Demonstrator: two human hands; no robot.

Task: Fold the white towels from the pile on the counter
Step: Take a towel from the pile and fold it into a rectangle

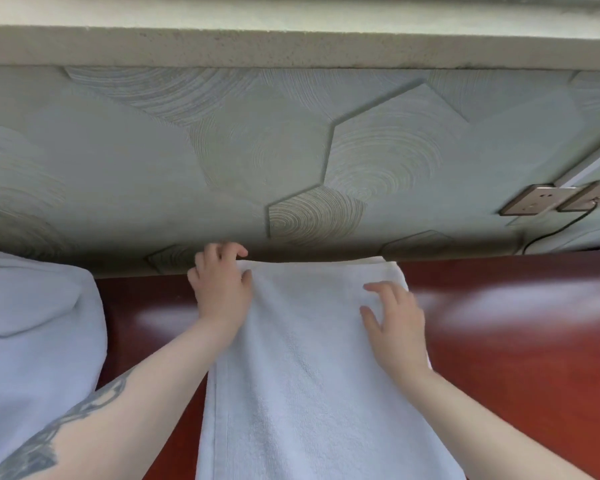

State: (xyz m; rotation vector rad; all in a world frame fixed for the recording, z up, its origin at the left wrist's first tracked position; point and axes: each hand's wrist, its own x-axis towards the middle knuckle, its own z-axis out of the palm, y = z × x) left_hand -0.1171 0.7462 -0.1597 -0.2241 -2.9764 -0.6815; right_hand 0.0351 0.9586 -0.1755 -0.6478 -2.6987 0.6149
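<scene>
A white towel (302,382) lies lengthwise on the red-brown counter (506,341), running from the wall down past the bottom of the view. My left hand (220,285) sits at its far left corner, fingers curled over the edge and thumb on top of the cloth. My right hand (394,323) rests flat on the towel near its far right edge, fingers spread, holding nothing. A pile of white towels (35,341) lies at the left of the counter, apart from both hands.
A grey wall with raised hexagon tiles (312,216) rises straight behind the counter. Two metal socket plates (530,200) sit on the wall at the right, with a black cable (561,228) running down from them. Bare counter shows on both sides of the towel.
</scene>
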